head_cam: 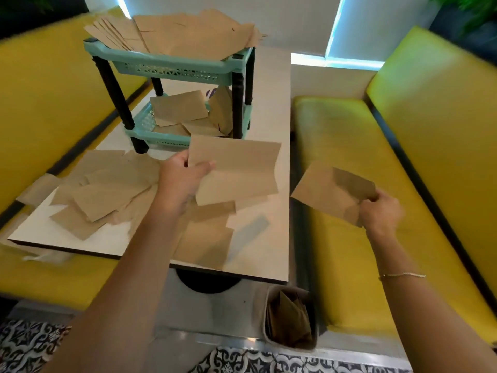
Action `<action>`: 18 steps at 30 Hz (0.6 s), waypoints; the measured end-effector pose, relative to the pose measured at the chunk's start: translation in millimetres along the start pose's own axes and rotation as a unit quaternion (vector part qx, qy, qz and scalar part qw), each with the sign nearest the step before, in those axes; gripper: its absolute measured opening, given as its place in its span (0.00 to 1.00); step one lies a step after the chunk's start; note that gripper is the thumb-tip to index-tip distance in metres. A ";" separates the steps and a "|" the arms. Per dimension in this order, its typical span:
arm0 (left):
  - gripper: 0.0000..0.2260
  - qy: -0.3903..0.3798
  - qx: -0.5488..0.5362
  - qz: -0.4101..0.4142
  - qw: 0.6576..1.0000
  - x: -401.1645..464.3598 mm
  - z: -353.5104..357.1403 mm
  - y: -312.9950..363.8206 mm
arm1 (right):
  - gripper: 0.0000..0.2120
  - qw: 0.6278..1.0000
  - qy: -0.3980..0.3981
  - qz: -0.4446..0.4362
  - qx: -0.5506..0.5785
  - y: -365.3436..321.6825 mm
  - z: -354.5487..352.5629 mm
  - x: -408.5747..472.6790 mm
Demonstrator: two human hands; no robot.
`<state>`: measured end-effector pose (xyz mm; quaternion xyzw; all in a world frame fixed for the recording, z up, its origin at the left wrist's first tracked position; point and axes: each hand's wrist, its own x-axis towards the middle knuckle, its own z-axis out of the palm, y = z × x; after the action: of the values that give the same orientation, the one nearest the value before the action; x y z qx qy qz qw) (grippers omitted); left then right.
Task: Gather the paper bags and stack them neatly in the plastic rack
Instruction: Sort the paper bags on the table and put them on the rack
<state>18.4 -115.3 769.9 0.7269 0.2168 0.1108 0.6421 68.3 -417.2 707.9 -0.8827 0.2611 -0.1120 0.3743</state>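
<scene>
Both forearms fill the near view. Left hand pinches a flat paper bag by its left edge, thumb on top, held in the air over the table just in front of the rack. Right hand has its fingers curled round the corner of a second bag, hanging over the gap between table and right bench.

Rack is teal plastic with black legs, two tiers, standing at the far end of the table. Top tier holds a fanned, messy pile of bags overhanging the rim. Lower tier holds loose bags, some tilted.

Risks, as I judge them:
- edge-only grips, so a bag could flop or slip, the right one onto the bench or floor
- adding to the overhanging top pile could push it off
- unsorted lower tier won't stack flat

Count: 2 bags in hand, 1 rack, 2 tiers. Loose heap on the table's left, roughly ten, exact number unreadable. A few more under the left wrist. Bin on the floor holds several bags too.
</scene>
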 end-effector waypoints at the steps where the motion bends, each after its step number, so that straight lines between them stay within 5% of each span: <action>1: 0.14 0.002 -0.010 0.000 1.000 -3.2 13.1 -3.1 | 0.19 1.000 -0.003 0.005 -0.020 13.0 -2.5 0.6; 7: 0.07 -0.031 0.029 0.006 0.999 -22.4 80.0 -39.6 | 0.21 0.987 -0.118 0.008 -0.107 95.7 14.6 -14.2; 18: 0.08 -0.036 0.096 0.000 0.995 -48.4 117.8 -73.6 | 0.18 0.903 -0.359 -0.014 -0.235 189.2 94.3 -51.9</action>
<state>14.8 -235.8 685.5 0.7891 0.2032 0.0637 0.5762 -9.5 -442.5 506.2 -0.9290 0.1158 0.2720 0.2224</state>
